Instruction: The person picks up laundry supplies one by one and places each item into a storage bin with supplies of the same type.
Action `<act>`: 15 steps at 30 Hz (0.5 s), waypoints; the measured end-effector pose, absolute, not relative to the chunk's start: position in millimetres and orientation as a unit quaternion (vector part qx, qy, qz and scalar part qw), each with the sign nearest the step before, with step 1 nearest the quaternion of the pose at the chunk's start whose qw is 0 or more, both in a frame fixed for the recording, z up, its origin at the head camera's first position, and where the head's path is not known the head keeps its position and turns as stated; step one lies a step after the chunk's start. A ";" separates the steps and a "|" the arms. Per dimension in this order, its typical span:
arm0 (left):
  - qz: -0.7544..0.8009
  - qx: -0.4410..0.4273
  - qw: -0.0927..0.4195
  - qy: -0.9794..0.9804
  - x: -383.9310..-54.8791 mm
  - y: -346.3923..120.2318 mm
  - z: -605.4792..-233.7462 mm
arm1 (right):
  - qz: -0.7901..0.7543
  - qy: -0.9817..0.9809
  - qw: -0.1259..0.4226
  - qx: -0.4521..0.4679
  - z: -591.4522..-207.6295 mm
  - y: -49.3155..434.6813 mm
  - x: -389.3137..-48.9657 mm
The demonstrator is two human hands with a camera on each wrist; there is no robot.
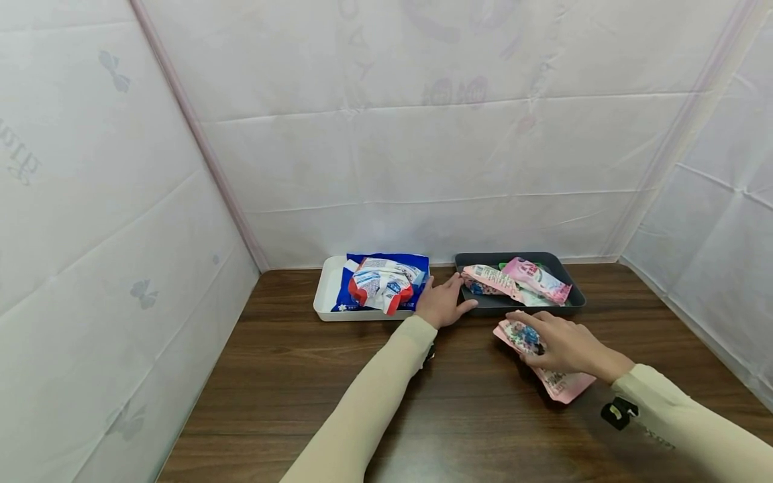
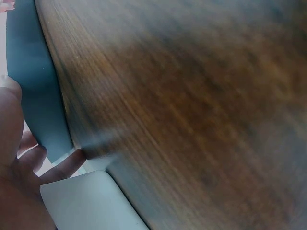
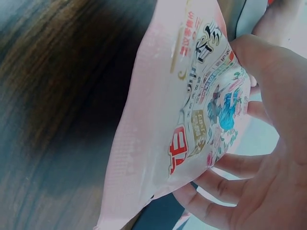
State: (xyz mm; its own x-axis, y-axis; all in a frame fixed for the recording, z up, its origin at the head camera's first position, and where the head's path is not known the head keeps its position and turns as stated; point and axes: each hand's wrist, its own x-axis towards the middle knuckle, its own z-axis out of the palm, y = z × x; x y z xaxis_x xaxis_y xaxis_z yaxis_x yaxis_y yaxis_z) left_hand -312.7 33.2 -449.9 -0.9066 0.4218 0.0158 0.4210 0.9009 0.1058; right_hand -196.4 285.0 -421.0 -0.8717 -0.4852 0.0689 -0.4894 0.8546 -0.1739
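My right hand (image 1: 564,343) grips a pink pouch (image 1: 566,387) with a blue-and-floral print, holding it tilted in front of the dark tray. In the right wrist view, thumb and fingers pinch the pouch (image 3: 187,96) along opposite edges, its printed face showing. The left hand (image 1: 442,302) reaches between the two trays with its fingers extended, fingertips right at the left end of the dark grey tray (image 1: 489,312). Inside that tray lie a pale pink pouch (image 1: 492,278), a brighter pink packet (image 1: 537,279) and other packets partly hidden beneath.
Left of the left hand stands a white tray (image 1: 327,295), holding a blue packet (image 1: 345,300) under a crumpled red, white and blue packet (image 1: 382,280). Both trays sit at the back of the brown wooden table (image 1: 290,402). White fabric walls (image 1: 423,161) enclose the back and sides.
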 end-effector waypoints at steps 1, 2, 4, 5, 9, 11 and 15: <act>0.053 0.217 0.004 0.975 -312.6 33.2 -449.5 | 0.093 -0.963 0.014 0.254 -420.2 285.3 -196.6; 0.053 0.217 0.004 0.975 -312.6 33.1 -449.3 | 0.094 -0.962 0.016 0.256 -419.4 285.6 -196.7; 0.053 0.217 0.004 0.975 -313.0 33.0 -449.8 | 0.094 -0.961 0.020 0.259 -417.9 286.4 -196.7; 0.053 0.218 0.003 0.975 -313.2 33.0 -450.3 | 0.093 -0.961 0.021 0.259 -417.1 286.7 -196.7; 0.054 0.218 0.002 0.974 -314.0 33.0 -452.1 | 0.091 -0.958 0.024 0.270 -414.6 287.8 -197.4; 0.055 0.218 0.002 0.974 -314.2 33.1 -452.4 | 0.093 -0.958 0.022 0.270 -413.1 288.1 -198.0; 0.056 0.219 0.002 0.974 -314.7 33.0 -452.7 | 0.097 -0.959 0.015 0.267 -409.4 288.4 -199.1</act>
